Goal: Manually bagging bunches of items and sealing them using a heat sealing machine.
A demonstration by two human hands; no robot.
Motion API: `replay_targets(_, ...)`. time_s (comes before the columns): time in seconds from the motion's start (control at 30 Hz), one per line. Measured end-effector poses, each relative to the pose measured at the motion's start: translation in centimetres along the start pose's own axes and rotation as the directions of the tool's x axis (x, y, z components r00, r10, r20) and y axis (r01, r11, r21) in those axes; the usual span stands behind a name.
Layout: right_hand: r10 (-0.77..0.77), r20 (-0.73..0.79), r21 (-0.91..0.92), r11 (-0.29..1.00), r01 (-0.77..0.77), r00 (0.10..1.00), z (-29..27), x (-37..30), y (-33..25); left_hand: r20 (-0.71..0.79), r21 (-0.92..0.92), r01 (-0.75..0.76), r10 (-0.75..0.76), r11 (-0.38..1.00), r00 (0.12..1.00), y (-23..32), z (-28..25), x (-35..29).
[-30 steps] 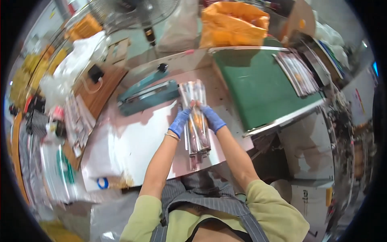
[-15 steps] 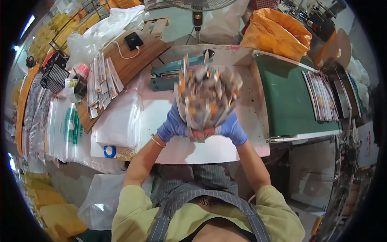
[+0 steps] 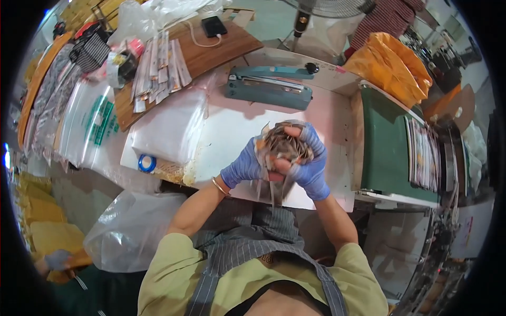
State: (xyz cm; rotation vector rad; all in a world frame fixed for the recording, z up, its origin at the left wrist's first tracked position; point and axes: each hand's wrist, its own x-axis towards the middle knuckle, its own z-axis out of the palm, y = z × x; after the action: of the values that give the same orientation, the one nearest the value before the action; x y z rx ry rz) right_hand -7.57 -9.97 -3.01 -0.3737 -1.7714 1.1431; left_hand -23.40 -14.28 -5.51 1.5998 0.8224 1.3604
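Note:
Both my hands, in blue gloves with bare fingertips, are closed round one bundle of slim grey, white and orange packets (image 3: 282,145). My left hand (image 3: 246,164) grips its left side, and my right hand (image 3: 315,163) wraps the right side, fingers over the top. Some packet ends hang below the hands, blurred. The bundle is held over the near part of a white worktable (image 3: 232,129). Beyond it lies a blue-green bench heat sealer (image 3: 270,87) with a black knob. A stack of clear plastic bags (image 3: 166,131) lies to the left.
Long slim packets (image 3: 159,71) and a phone (image 3: 213,26) on a cable lie on a brown board. A blue tape roll (image 3: 147,163) sits by the bags. At right, a green surface (image 3: 382,142) bears stacked packets (image 3: 423,152). Another person's gloved hand (image 3: 57,259) shows lower left.
The bundle has come nearer to me and turned, its fanned-out packets now gathered tightly. My right hand has shifted up round it. The whole view has also shifted.

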Motion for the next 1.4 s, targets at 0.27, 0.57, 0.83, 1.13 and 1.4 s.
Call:
replay_targets(0.27,0.423,0.65,0.348,0.572,-0.742,0.631,2.8,-2.0,8.3,0.295,-0.921,0.39,-0.684,-0.016,0.667,-4.9,3.3,-11.0)
replay_targets(0.57,0.584,0.491,0.398,0.51,-0.763,0.646,5.5,-5.1,9.4,-0.438,0.83,0.489,-0.232,0.268,0.869,-0.7,-24.1,-14.9)
replay_targets(0.83,0.536,0.488,0.194,0.703,-0.684,0.689,7.5,-2.8,10.2,-0.171,0.795,0.131,0.012,0.592,0.985,-6.2,-13.3,-9.1)
replay_targets(1.13,0.313,0.525,0.41,0.722,-0.557,0.792,9.2,-4.2,12.3,-0.612,0.75,0.554,0.061,0.363,0.788,-0.7,-10.2,-12.2)
replay_targets(1.4,0.432,0.469,0.363,0.701,-0.614,0.77,8.1,-3.9,11.0,-0.374,0.883,0.41,-0.187,0.227,0.908,-3.0,-4.2,-11.0)
